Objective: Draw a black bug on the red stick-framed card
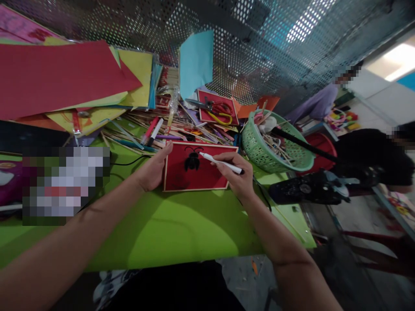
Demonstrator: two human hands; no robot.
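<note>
A red board [207, 172] with a pale wooden border is tilted up on the green table, a black beetle figure [192, 161] with curved antennae on its face. My left hand [154, 169] grips the board's left edge, thumb at the upper corner. In my right hand [239, 172] is a white marker [223, 163], held like a pen. Its pale tip points left, close to the beetle's upper right; whether it touches the board I cannot tell. The right hand is in front of the board's right edge.
Behind the board lie thin sticks [129, 140], markers [152, 131] and scissors [220, 113]. A green basket [275, 149] of odds and ends stands right, near a dark bottle-like object [298, 188]. Coloured paper [61, 77] is stacked left. The green table [168, 233] ends close to my lap. People are at right.
</note>
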